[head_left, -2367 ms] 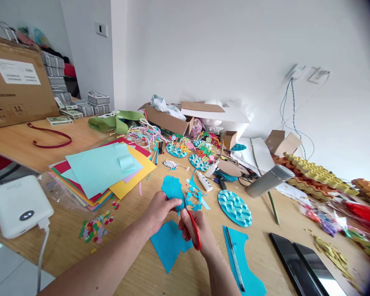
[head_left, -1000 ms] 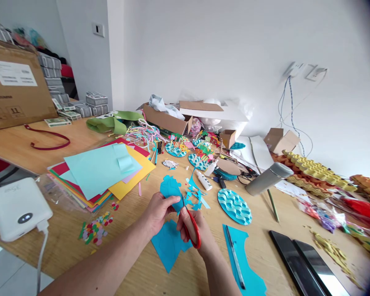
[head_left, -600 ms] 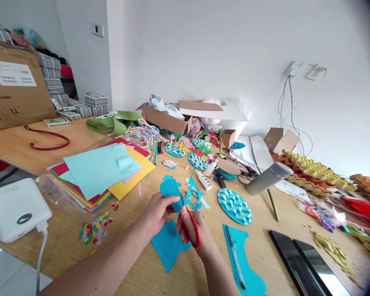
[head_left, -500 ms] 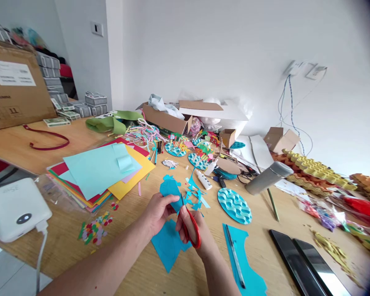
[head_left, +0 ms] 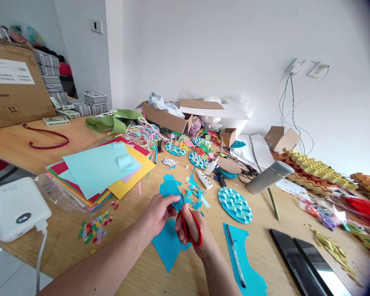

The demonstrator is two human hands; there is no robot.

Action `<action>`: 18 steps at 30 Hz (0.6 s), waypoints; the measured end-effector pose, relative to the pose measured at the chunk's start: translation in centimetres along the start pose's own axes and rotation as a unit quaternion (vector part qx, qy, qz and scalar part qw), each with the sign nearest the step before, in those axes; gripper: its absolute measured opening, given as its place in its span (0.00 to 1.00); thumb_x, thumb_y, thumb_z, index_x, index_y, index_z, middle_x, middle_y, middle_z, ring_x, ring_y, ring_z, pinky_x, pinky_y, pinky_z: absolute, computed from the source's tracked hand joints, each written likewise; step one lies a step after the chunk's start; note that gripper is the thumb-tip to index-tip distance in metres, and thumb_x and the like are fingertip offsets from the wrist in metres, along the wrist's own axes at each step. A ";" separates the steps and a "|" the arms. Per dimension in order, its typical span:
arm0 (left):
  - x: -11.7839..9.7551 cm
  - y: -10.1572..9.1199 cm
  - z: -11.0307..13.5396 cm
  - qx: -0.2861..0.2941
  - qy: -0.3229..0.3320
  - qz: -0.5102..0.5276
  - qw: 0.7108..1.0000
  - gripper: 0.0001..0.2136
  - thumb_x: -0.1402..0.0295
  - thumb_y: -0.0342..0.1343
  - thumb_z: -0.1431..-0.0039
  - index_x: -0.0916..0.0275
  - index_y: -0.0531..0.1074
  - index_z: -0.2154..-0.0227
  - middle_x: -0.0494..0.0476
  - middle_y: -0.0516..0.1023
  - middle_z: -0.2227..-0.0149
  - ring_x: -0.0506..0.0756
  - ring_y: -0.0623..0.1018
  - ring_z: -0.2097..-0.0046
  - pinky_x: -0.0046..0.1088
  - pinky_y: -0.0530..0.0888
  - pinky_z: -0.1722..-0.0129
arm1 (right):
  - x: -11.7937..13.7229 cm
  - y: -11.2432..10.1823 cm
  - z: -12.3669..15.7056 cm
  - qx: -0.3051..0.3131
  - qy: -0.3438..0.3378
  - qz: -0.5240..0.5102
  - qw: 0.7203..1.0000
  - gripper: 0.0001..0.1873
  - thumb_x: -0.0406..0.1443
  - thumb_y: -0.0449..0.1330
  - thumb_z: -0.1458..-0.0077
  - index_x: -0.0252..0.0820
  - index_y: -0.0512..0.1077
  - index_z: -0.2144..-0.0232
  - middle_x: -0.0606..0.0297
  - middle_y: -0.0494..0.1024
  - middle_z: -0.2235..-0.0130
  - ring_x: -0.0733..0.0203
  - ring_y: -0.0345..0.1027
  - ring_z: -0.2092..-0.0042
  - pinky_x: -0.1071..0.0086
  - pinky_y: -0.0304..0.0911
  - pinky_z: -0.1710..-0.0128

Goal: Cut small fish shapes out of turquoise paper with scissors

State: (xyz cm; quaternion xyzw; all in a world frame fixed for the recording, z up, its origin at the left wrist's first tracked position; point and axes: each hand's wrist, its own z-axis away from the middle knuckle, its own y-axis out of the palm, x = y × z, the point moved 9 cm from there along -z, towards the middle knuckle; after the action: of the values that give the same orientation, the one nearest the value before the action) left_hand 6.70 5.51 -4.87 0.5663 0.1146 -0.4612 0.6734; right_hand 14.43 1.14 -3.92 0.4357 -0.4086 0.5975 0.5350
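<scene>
Between the thumb and fingers of my left hand [head_left: 160, 211] is a piece of blue paper [head_left: 170, 188], raised over the table. My right hand [head_left: 193, 228] grips red-handled scissors [head_left: 200, 235], whose blades meet the right edge of that paper. Below both hands lies a larger blue sheet [head_left: 168, 251], partly covered by them. Just beyond the blades are blue paper scraps [head_left: 195, 195]. To the right, a pen [head_left: 235, 255] rests on another blue sheet [head_left: 252, 273] with a curved cut edge.
A wavy blue oval [head_left: 234, 205] and a grey flask [head_left: 269, 177] are right of my hands, with two phones [head_left: 296, 263] nearer. Stacked coloured paper [head_left: 95, 168], confetti dots [head_left: 95, 228] and a white power bank [head_left: 18, 209] sit left. A glue bottle [head_left: 204, 179] lies ahead.
My right hand's grip has shifted slightly and the scissor handles are spread wider apart. The left hand keeps its hold on the blue paper, nearly still.
</scene>
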 end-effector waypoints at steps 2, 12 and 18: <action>-0.1 0.0 0.1 -0.007 0.007 -0.014 1.000 0.16 0.65 0.68 0.64 0.63 0.64 0.84 0.47 0.67 0.83 0.47 0.65 0.79 0.25 0.60 0.77 | -0.2 -0.3 -0.1 -0.017 0.007 0.028 0.999 0.38 0.65 0.49 0.51 0.37 0.68 0.85 0.67 0.64 0.90 0.71 0.53 0.88 0.75 0.47 0.87; -0.7 0.3 0.5 -0.007 0.026 -0.044 0.999 0.17 0.63 0.68 0.65 0.63 0.63 0.85 0.46 0.65 0.83 0.47 0.64 0.79 0.26 0.61 0.76 | -0.3 -1.1 -0.2 -0.054 0.026 0.097 0.993 0.39 0.69 0.49 0.57 0.38 0.66 0.85 0.67 0.64 0.89 0.71 0.53 0.89 0.76 0.48 0.89; -1.0 0.5 0.6 0.000 0.042 -0.058 0.997 0.16 0.63 0.68 0.63 0.63 0.64 0.85 0.47 0.65 0.83 0.47 0.64 0.78 0.26 0.62 0.76 | 0.0 -1.1 -0.1 -0.059 0.030 0.104 0.992 0.39 0.69 0.48 0.58 0.39 0.65 0.85 0.67 0.64 0.89 0.71 0.54 0.88 0.77 0.48 0.90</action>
State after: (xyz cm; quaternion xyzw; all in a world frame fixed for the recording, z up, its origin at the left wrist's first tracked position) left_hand 6.29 5.48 -3.69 0.5774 0.1754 -0.4757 0.6400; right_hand 15.49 1.30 -3.89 0.3405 -0.4702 0.6373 0.5067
